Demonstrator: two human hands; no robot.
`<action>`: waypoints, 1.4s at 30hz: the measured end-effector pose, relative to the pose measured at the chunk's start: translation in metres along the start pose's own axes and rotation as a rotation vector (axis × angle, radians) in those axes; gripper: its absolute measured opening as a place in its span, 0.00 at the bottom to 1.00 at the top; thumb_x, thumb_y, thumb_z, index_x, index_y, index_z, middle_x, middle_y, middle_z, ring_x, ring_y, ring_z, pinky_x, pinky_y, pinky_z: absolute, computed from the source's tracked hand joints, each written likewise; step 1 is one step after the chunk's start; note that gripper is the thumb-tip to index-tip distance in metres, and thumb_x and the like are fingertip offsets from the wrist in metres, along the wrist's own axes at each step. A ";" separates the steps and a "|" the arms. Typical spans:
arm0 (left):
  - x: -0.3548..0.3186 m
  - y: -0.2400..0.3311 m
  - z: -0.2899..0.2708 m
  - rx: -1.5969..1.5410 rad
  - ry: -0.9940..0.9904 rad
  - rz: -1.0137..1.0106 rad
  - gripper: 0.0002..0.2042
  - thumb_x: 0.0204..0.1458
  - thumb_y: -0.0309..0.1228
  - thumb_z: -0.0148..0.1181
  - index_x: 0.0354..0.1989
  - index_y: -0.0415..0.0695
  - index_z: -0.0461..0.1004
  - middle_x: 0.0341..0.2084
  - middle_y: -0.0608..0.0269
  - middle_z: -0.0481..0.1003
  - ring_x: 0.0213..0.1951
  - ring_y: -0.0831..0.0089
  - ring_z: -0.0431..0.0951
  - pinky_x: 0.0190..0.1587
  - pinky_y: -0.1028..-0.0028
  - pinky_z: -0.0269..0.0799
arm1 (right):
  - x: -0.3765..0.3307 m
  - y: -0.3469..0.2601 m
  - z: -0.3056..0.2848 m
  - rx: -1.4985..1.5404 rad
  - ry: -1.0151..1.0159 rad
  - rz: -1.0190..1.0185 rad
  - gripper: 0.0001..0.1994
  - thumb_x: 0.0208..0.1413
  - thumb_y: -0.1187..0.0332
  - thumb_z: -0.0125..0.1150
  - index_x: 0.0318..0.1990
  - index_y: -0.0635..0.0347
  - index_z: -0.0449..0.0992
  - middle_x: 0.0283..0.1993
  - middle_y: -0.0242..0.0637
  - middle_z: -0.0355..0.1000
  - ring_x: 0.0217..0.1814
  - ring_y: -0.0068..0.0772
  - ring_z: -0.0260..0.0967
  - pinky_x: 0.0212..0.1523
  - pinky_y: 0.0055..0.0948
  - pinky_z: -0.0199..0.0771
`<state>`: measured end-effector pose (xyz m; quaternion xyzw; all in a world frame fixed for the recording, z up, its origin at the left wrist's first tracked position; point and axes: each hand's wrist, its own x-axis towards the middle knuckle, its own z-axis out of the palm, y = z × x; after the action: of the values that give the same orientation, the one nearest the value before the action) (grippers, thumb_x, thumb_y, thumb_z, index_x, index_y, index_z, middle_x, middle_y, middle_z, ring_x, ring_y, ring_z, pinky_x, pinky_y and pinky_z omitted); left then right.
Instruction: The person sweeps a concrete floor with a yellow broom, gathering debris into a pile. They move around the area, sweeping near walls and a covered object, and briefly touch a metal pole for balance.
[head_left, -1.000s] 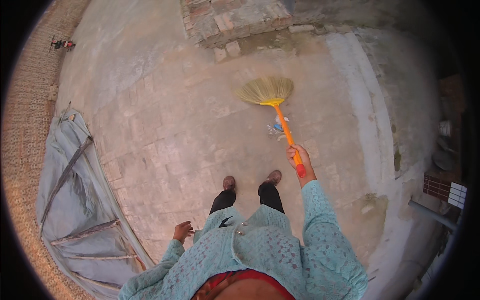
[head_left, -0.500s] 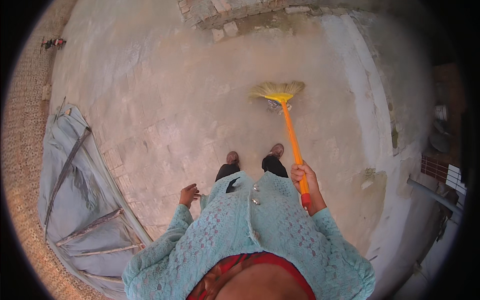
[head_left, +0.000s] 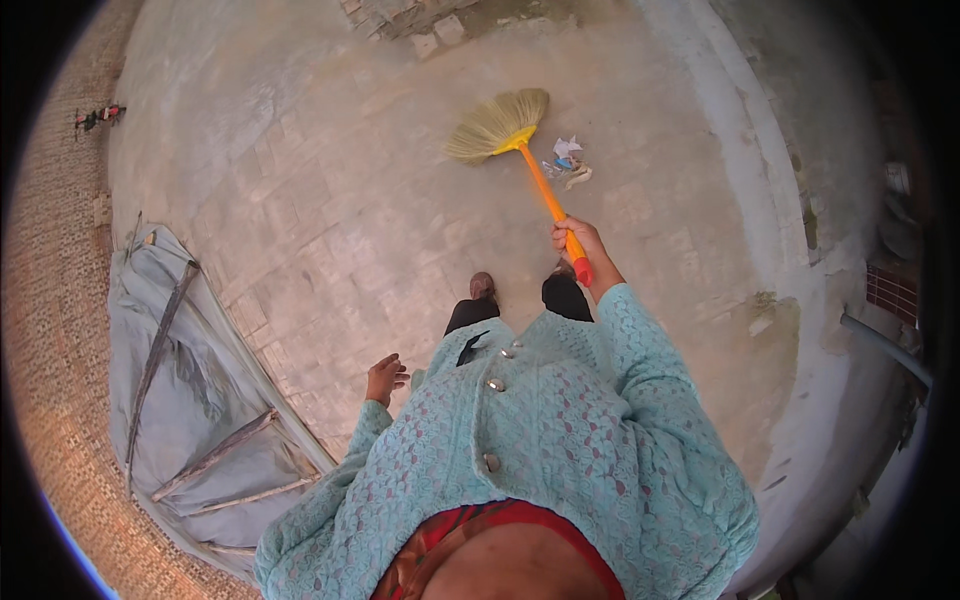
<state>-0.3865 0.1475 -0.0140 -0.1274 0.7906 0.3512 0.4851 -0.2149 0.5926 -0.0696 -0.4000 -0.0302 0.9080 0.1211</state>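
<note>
My right hand (head_left: 578, 242) is wrapped round the orange handle of a broom (head_left: 546, 192), close to its red end cap. The broom reaches forward and slightly left, its pale straw bristles fanned out from a yellow collar over the paved ground. Just right of the bristles lies a small heap of litter (head_left: 570, 163), white, blue and tan scraps, apart from the broom. My left hand (head_left: 386, 378) hangs beside my left hip with nothing in it, its fingers loosely apart.
On the left, a grey tarpaulin (head_left: 200, 370) lies weighted with wooden poles, beside a brick-patterned strip (head_left: 60, 300). A motorbike (head_left: 100, 118) stands far left. Bricks (head_left: 400, 15) are stacked ahead. A pale concrete ledge (head_left: 745, 130) runs along the right, with a grey pipe (head_left: 885, 350) near it.
My right hand has moved forward and left with the broom. The bristles have swung left, off the litter, which now shows fully. My left hand stays by my hip.
</note>
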 end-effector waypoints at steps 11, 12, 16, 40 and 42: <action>0.029 0.011 0.019 0.054 -0.078 -0.010 0.18 0.47 0.31 0.48 0.48 0.39 0.65 0.25 0.60 0.72 0.21 0.73 0.73 0.23 0.74 0.66 | -0.157 0.019 -0.043 0.202 -0.033 -0.023 0.15 0.46 0.79 0.45 0.44 0.60 0.58 0.25 0.31 0.57 0.17 0.11 0.53 0.15 0.10 0.58; 0.029 0.019 0.022 0.057 -0.076 -0.019 0.18 0.47 0.31 0.48 0.48 0.39 0.65 0.25 0.60 0.72 0.21 0.73 0.73 0.23 0.74 0.66 | -0.172 0.017 -0.039 0.215 -0.045 -0.041 0.17 0.46 0.79 0.45 0.46 0.61 0.57 0.25 0.31 0.56 0.16 0.11 0.53 0.15 0.10 0.58; 0.033 0.034 0.022 0.064 -0.069 -0.045 0.19 0.47 0.31 0.48 0.48 0.39 0.65 0.24 0.60 0.72 0.21 0.72 0.73 0.22 0.75 0.66 | -0.226 0.014 -0.026 0.256 -0.082 -0.128 0.24 0.44 0.80 0.45 0.53 0.61 0.54 0.24 0.30 0.54 0.16 0.11 0.51 0.13 0.09 0.56; -0.031 -0.016 0.038 0.022 0.011 -0.166 0.20 0.48 0.31 0.48 0.50 0.38 0.62 0.28 0.58 0.71 0.26 0.72 0.72 0.31 0.73 0.69 | -0.045 -0.203 -0.084 -1.308 0.504 -0.115 0.36 0.33 0.81 0.48 0.57 0.64 0.47 0.18 0.34 0.59 0.13 0.25 0.57 0.12 0.24 0.59; -0.035 -0.022 0.039 -0.004 0.029 -0.169 0.20 0.47 0.31 0.48 0.49 0.38 0.63 0.28 0.57 0.71 0.24 0.71 0.72 0.29 0.73 0.69 | -0.049 -0.158 -0.069 -1.380 0.466 -0.062 0.39 0.33 0.81 0.47 0.60 0.61 0.41 0.18 0.34 0.58 0.14 0.24 0.57 0.12 0.23 0.59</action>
<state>-0.3307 0.1536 -0.0046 -0.1997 0.7832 0.3089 0.5014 -0.1015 0.7312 -0.0576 -0.5671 -0.5805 0.5698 -0.1296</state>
